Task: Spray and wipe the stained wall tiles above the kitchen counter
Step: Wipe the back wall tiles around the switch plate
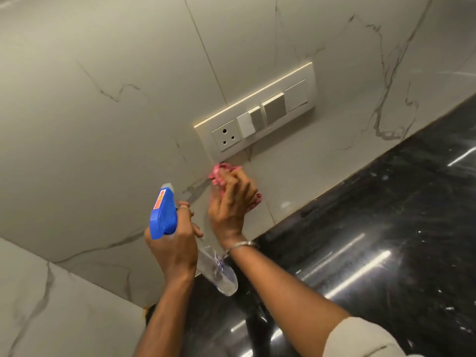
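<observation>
Pink fabric, soft and bunched: this is the pink cloth (219, 173) that my right hand (231, 202) grips. The fingers are curled over it and press it against the glossy white marble-look wall tiles (103, 124), just below the lower left corner of the cream rectangular switch plate (257, 113). I judge the cloth to be light and limp, so it should be kept as a wad under the palm. Otherwise it will fold and slide on the smooth glaze. The tiles look stiff and slippery and can probably take firm pressure, but the socket in the switch plate should better stay dry.

My left hand (175, 240) is closed around the neck of the clear plastic spray bottle with a blue trigger head (163, 212). It is lower than the switch plate and to its left, near the cloth but apart from it. The bottle seems nearly empty, so probably light. The neck under the head is the good place to hold it, because the thin body may dent. The polished black stone counter (360, 228) lies below the switch plate, toward the right.

My right hand covers most of the cloth and the tile under it, so I cannot tell if any stain is there. The nozzle points away from me. Whether a finger lies on the trigger I cannot see. The label on the bottle is blurred.
</observation>
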